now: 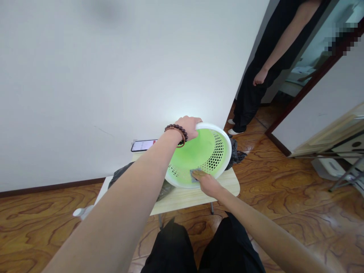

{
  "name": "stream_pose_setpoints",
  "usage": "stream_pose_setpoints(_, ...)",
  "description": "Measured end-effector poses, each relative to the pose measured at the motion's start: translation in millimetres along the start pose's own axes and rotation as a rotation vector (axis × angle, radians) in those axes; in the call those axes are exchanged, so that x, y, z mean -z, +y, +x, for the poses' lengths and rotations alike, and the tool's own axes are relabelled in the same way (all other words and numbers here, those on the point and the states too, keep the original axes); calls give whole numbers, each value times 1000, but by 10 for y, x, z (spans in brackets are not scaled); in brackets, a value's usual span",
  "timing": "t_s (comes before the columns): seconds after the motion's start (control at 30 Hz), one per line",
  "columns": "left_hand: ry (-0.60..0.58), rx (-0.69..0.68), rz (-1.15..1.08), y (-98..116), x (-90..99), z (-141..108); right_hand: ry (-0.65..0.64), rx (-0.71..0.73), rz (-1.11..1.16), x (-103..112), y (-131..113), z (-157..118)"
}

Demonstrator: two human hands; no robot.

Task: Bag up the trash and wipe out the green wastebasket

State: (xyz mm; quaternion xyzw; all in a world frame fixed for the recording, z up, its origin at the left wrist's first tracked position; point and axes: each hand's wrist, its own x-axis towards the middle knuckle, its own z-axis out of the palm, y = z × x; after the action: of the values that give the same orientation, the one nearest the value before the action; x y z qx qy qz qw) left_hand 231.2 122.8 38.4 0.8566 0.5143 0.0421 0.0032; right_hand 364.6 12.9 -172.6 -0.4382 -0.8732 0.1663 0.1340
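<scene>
A round green plastic basket with a white rim and hole-patterned walls is tilted on a small pale wooden table. My left hand, with a dark bead bracelet at the wrist, is closed over the far rim. Down at the near inner wall, my right hand presses a small grey cloth against the plastic, fingers over it. Part of the basket is hidden behind my left forearm.
A phone with a lit screen lies at the table's back left, against the white wall. Black plastic bags show beside the basket. Another person in dark clothes stands by the doorway. A white bottle-like object is at lower left.
</scene>
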Motion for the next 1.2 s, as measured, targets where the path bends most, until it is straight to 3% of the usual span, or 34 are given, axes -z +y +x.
stream_pose_setpoints(0.13,0,5,-10,6,15,-13,24,76,81,133,-134,-357)
stream_pose_setpoints(0.23,10,-17,-18,-5,17,-11,21,95,164,243,-168,-424)
stream_pose_setpoints(0.43,17,-13,11,2,19,-9,211,-75,118,286,17,131)
stream_pose_setpoints(0.57,1,15,22,17,22,-18,156,-194,-9,111,154,509)
stream_pose_setpoints(0.67,1,6,8,19,25,-22,112,-219,-26,-60,159,586)
stream_pose_setpoints(0.77,0,6,4,19,29,-24,59,-197,-22,-169,72,511)
stream_pose_setpoints(0.9,-8,24,-4,14,28,-24,36,-130,17,-149,-76,229)
stream_pose_setpoints(1.07,6,8,-7,-5,3,-7,-1,35,92,105,-163,-199)
stream_pose_setpoints(1.2,8,6,-10,-1,-4,2,-106,113,149,384,-89,-211)
